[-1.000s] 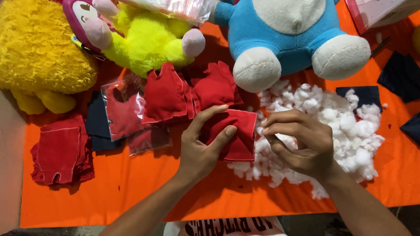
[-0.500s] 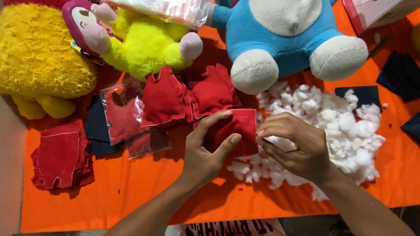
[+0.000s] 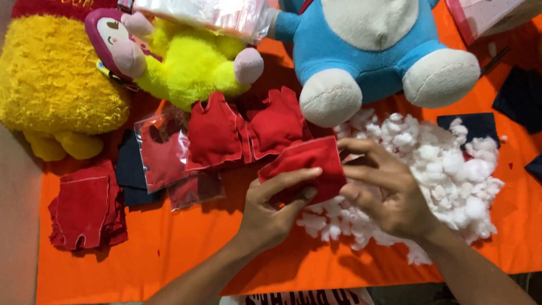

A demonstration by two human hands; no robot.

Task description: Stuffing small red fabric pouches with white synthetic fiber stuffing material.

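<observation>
My left hand [image 3: 276, 208] grips a small red fabric pouch [image 3: 307, 165] over the orange tabletop, thumb on top and fingers beneath. My right hand [image 3: 384, 192] presses against the pouch's right open end, fingers curled, with bits of white stuffing near the fingertips. A heap of white stuffing [image 3: 446, 175] lies under and to the right of my right hand. Two stuffed red fabric pieces [image 3: 243, 130] lie just beyond the pouch.
A blue and white plush toy [image 3: 378, 51] sits at the back, a yellow and pink plush [image 3: 180, 62] and a big yellow plush [image 3: 51, 85] at the left. Flat red fabric pieces [image 3: 84, 212], clear plastic bags [image 3: 161, 149] and dark blue fabric scraps [image 3: 522, 99] lie around.
Both hands shifted slightly left and up with the pouch. My right hand moved closer into the pouch's open end.
</observation>
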